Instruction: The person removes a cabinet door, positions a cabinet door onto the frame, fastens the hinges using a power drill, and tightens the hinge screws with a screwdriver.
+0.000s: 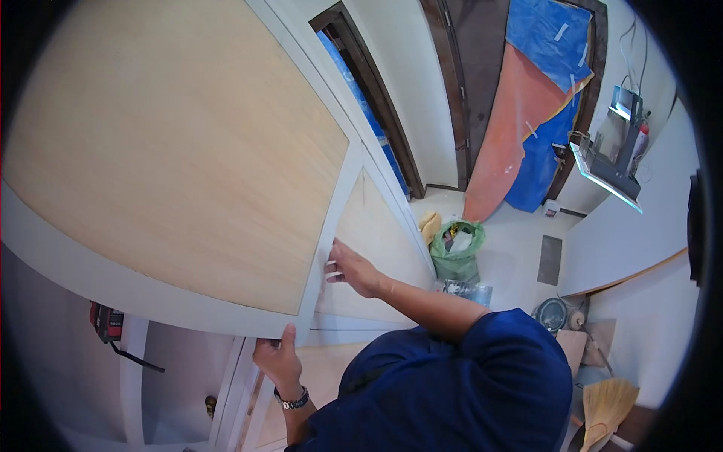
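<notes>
A large white-framed wooden panel (196,158) with a pale wood face fills the left of the view. My left hand (280,363), with a metal-banded watch (294,399) on its wrist, grips the panel's lower corner, thumb on top and fingers folded beneath. My right hand (352,270) is beside the panel's right edge, its fingers curled. Bits of white show between those fingers, too small to name. Behind that hand is a second pale wood surface (376,233) with white borders.
White shelf compartments (181,377) lie below the panel, with a red and black tool (107,322) in one. A green sack (456,252) stands on the floor. A broom (606,407) is at lower right, a work light (606,169) at upper right. Blue and orange sheeting (520,113) covers a doorway.
</notes>
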Available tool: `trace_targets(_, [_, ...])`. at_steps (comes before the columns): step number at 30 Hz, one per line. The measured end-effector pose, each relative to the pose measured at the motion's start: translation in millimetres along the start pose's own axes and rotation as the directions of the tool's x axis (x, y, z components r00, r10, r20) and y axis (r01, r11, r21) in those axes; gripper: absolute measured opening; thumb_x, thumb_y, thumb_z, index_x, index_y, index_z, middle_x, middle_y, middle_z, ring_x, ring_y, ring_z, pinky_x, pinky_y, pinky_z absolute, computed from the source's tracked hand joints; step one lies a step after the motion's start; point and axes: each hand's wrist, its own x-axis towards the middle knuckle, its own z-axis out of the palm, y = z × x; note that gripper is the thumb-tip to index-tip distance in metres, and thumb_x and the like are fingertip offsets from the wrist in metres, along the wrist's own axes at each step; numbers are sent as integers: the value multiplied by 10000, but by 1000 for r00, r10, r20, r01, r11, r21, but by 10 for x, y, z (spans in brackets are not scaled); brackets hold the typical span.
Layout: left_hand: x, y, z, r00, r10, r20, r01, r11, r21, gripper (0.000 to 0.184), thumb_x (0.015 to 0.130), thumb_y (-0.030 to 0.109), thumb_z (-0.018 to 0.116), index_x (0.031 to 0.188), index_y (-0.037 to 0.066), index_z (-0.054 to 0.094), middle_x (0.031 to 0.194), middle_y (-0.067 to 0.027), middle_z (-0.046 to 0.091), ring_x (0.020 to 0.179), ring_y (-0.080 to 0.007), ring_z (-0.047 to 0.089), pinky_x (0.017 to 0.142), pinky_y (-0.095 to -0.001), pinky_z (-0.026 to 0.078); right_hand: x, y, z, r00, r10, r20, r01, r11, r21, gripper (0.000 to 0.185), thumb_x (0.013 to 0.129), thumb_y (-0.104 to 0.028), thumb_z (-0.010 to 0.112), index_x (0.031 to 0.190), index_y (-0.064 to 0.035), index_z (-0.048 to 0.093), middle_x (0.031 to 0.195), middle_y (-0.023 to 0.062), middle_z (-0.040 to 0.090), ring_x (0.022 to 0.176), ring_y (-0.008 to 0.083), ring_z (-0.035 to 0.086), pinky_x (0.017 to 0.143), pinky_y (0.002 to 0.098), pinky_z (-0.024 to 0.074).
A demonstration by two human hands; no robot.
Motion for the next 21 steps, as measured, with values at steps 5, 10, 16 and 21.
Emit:
trace_targets(5, [-180, 20, 38, 995, 74, 67, -74, 997, -2, 280, 790, 69, 771, 1011, -70, 670, 937, -102, 718, 840, -134, 654, 780, -291, 518, 1, -340, -34, 997, -33, -65, 46, 976, 214, 734, 1008, -452, 500, 1568, -212, 91, 1191, -7, 513, 948, 124, 550, 848, 373, 463])
trace_targets(10, [-265, 176, 40, 964, 216, 157, -226, 973, 51, 263, 771, 61, 758, 991, -58, 674, 883, -114, 725, 792, -155, 679, 743, -299, 535, -125, -521, 101, 987, -18, -162, 39, 991, 130, 567, 1040, -330, 459, 1540, -227, 214, 1185, -20, 568, 961, 118, 567, 860, 373, 454])
trace_targets(16, [-233, 117, 37, 965, 236, 117, -238, 971, 9, 211, 782, 100, 763, 934, -26, 690, 794, -116, 723, 693, -205, 698, 683, -314, 548, -156, -493, 127, 992, -30, -121, 42, 994, 100, 512, 1019, -265, 508, 1487, -191, 312, 1114, 10, 585, 953, 139, 571, 866, 406, 451])
trace_targets(21, [-209, 181, 16, 970, 217, 110, -220, 975, 20, 207, 778, 108, 762, 923, -22, 691, 784, -112, 720, 675, -195, 694, 663, -316, 547, -119, -407, 146, 991, -2, -134, 21, 990, 138, 471, 1010, -270, 531, 1441, -173, 366, 1049, -2, 589, 938, 144, 574, 862, 401, 453])
